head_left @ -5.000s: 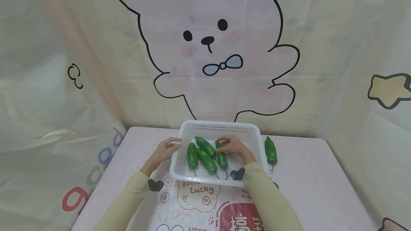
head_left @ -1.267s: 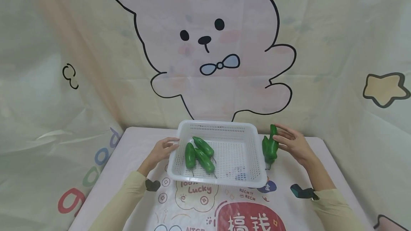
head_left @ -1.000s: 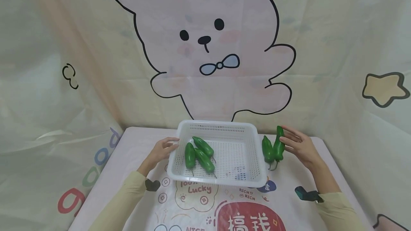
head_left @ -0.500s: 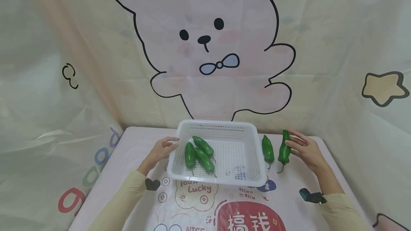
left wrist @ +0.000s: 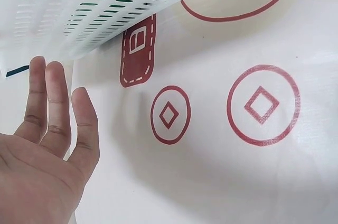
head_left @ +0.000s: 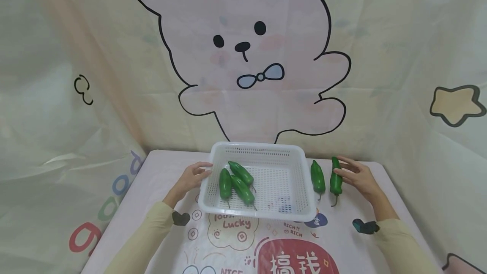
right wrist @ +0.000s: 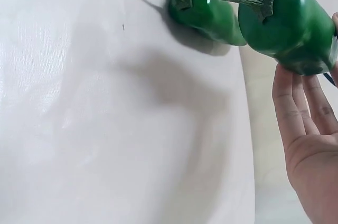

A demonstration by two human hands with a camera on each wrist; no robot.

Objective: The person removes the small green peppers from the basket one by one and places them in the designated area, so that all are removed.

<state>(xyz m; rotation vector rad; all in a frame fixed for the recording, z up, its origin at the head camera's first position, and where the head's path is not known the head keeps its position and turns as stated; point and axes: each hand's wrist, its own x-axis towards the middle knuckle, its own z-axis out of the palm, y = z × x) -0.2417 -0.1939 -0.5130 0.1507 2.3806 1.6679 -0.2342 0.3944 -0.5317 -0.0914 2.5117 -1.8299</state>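
In the head view my right hand (head_left: 359,176) pinches a green chili pepper (head_left: 336,181) between thumb and fingers, right of the basket. The right wrist view shows this pepper (right wrist: 293,28) with its stem pointing left and my fingers under it. Beside it, another green chili pepper (head_left: 317,176) lies on the table, apart from the held one. My left hand (head_left: 189,180) touches the left side of the white plastic basket (head_left: 258,214). Its fingers look nearly straight against the wall in the left wrist view; the thumb is hidden there. Three green chili peppers (head_left: 225,184) lie in the basket's left half.
A white printed cloth (head_left: 365,253) covers the table. A patterned curtain (head_left: 262,109) with a cartoon bear hangs behind the basket, and further curtains stand on both sides.
My right hand has carried one pepper out of the basket to the right, past the other pepper on the table, and lowered it slightly. My left hand stays at the basket.
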